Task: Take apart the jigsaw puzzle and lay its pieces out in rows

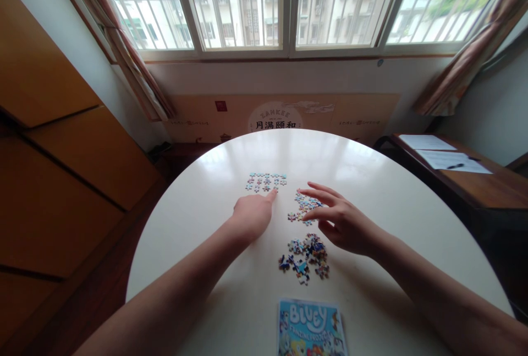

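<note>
Head view: your left hand (pixel 251 217) is curled, only the forefinger out, its tip at the near edge of the laid-out puzzle rows (pixel 266 181). Your right hand (pixel 344 224) hovers spread and empty over a small pile (pixel 304 206) just beside them. A larger pile (pixel 305 257) lies nearer you on the tabletop (pixel 391 207). The Bluey box (pixel 311 328) hides its contents.

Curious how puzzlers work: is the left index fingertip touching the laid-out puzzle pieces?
Cannot tell. Head view: the left hand fingertip overlaps the laid-out puzzle pieces, hiding any gap.
</note>
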Demonstrator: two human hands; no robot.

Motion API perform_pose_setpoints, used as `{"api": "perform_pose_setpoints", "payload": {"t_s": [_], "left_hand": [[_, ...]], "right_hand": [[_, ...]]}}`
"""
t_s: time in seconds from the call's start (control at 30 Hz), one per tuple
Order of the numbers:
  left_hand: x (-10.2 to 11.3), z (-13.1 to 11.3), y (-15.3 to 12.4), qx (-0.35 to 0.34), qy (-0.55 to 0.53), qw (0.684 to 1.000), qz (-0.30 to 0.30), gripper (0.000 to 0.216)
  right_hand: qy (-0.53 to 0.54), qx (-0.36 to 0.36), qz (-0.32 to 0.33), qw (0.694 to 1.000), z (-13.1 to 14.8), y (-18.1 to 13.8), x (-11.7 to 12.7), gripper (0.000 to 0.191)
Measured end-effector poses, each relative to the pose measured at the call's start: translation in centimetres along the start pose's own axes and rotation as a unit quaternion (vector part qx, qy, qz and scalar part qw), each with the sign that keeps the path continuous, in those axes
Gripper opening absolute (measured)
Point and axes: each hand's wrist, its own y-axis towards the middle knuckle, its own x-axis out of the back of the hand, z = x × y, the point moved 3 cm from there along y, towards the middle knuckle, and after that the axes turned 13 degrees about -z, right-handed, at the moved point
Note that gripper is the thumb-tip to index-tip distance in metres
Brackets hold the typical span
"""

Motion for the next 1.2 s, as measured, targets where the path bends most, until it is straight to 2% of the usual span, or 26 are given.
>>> {"api": "perform_pose_setpoints", "payload": {"t_s": [0.17, 0.3, 0.37, 0.43, 0.5, 0.57, 0.67, 0.73, 0.8, 0.87, 1.0, 1.2], "left_hand": [[0.1, 0.1, -0.1, -0.005, -0.013, 1.000, -0.006, 0.069], [0.4, 0.1, -0.1, 0.003, -0.034, 0.998, -0.054, 0.065], [0.8, 0.2, -0.1, -0.012, -0.052, 0.995, -0.085, 0.052], [1.4, 0.2, -0.4, -0.075, -0.082, 0.989, -0.093, 0.035], [1.8, -0.1, -0.9, -0.173, -0.127, 0.975, -0.057, 0.033], [2.0, -0.4, -1.5, -0.249, -0.164, 0.954, 0.008, 0.033], [1.8, -0.8, -2.0, -0.269, -0.175, 0.941, 0.105, 0.034], [1.5, -1.1, -2.2, -0.266, -0.178, 0.937, 0.142, 0.031], [1.3, -1.3, -2.2, -0.272, -0.185, 0.932, 0.151, 0.025], [1.3, -1.4, -2.1, -0.282, -0.190, 0.931, 0.136, 0.020], [1.6, -1.3, -2.1, -0.292, -0.204, 0.928, 0.110, 0.022], [1.7, -1.4, -2.0, -0.309, -0.224, 0.914, 0.136, 0.015]], "right_hand": [[-0.002, -0.001, 0.006, 1.000, 0.0, 0.0, 0.1, 0.047], [0.003, 0.002, -0.002, 1.000, 0.1, 0.0, 0.3, 0.047], [0.005, 0.003, -0.002, 1.000, 0.2, 0.1, 0.3, 0.046], [0.006, 0.003, 0.003, 1.000, 0.2, 0.1, 0.3, 0.045], [0.006, 0.002, 0.008, 1.000, 0.1, 0.1, 0.2, 0.043], [0.007, 0.002, 0.009, 1.000, 0.0, 0.0, 0.1, 0.043], [0.009, 0.004, 0.007, 1.000, -0.2, -0.1, 0.0, 0.043], [0.011, 0.004, 0.006, 1.000, -0.2, -0.1, -0.1, 0.044], [0.012, 0.005, 0.006, 1.000, -0.2, -0.1, -0.1, 0.044], [0.012, 0.006, 0.003, 1.000, -0.2, -0.1, 0.0, 0.044], [0.010, 0.004, 0.001, 1.000, -0.3, -0.2, 0.0, 0.043], [0.015, 0.004, 0.004, 1.000, -0.4, -0.2, 0.0, 0.043]]}}
